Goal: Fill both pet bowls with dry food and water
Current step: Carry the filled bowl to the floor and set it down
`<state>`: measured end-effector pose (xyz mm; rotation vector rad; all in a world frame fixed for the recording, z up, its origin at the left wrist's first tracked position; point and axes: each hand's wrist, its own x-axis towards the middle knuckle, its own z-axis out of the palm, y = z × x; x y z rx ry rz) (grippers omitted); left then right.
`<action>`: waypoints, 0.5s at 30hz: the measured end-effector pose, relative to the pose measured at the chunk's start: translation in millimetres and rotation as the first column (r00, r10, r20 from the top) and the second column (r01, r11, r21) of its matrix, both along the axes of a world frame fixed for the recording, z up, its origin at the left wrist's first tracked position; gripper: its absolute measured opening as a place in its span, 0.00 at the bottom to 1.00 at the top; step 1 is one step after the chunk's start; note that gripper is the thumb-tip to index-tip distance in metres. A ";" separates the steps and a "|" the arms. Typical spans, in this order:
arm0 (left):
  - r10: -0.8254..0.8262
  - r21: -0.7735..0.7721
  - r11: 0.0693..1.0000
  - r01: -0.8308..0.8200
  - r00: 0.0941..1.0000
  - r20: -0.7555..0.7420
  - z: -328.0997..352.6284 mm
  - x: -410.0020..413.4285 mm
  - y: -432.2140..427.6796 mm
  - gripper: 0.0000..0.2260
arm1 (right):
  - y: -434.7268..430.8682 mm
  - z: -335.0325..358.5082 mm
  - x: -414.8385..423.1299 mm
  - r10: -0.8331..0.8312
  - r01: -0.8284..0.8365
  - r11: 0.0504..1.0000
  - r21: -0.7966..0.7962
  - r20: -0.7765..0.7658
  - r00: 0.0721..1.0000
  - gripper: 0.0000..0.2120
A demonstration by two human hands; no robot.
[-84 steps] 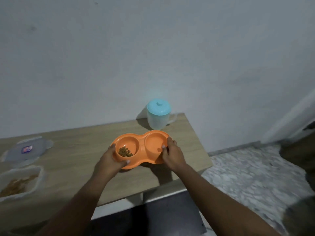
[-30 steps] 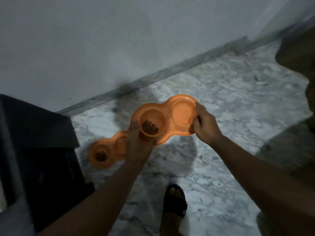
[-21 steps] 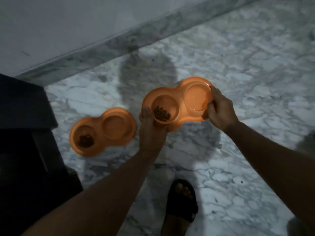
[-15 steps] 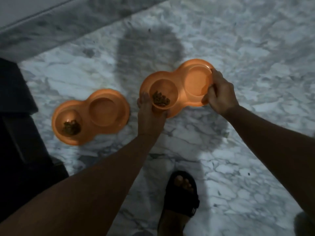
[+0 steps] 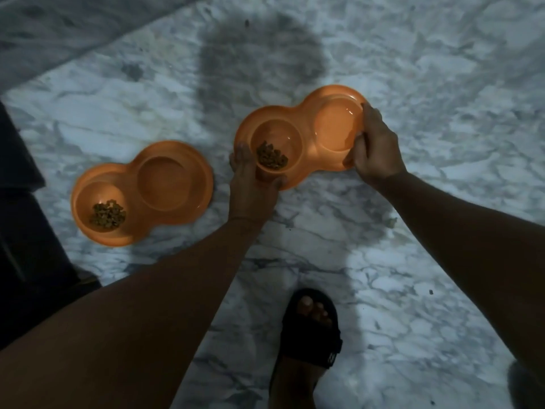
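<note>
Both double pet bowls orange, one held [image 5: 306, 134] & one on floor [image 5: 141, 191], w/ brown kibble [image 5: 271, 156]; floor [image 5: 442, 69] white marble w/ grey veins; sandal [image 5: 311, 329] black.

Dim, bluish, soft-focus view; a broad shadow darkens the marble floor [image 5: 442, 84].

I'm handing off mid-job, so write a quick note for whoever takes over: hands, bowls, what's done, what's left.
Left hand grips the held double bowl at its food end; right hand grips the water end.
Held bowl: dry food in one cup, what looks like water in the other, low over the marble floor.
Second double bowl sits on the floor with food; its water is hard to confirm.
Left: set the held bowl down.
</note>
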<state>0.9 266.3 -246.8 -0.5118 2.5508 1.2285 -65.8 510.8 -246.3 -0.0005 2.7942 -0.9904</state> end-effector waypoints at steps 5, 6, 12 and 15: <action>-0.025 0.004 1.000 0.024 0.999 0.038 2.2 -4.4 4.9 0.46 | 4.8 1.2 2.7 0.011 -0.016 0.997 0.070 0.079 0.997 0.29; -0.052 -0.005 0.999 0.052 0.997 0.062 4.1 -6.6 5.6 0.46 | 4.8 1.3 5.5 0.005 -0.014 0.996 0.088 0.100 0.995 0.30; -0.261 -0.172 0.945 0.277 0.959 0.110 43.5 9.4 -27.7 0.44 | -16.7 45.2 33.6 0.024 -0.057 0.988 0.144 0.221 0.975 0.33; -0.380 -0.232 0.879 0.416 0.906 0.185 104.0 15.8 -50.9 0.45 | -46.4 96.8 53.1 0.088 -0.124 0.984 0.130 0.255 0.963 0.32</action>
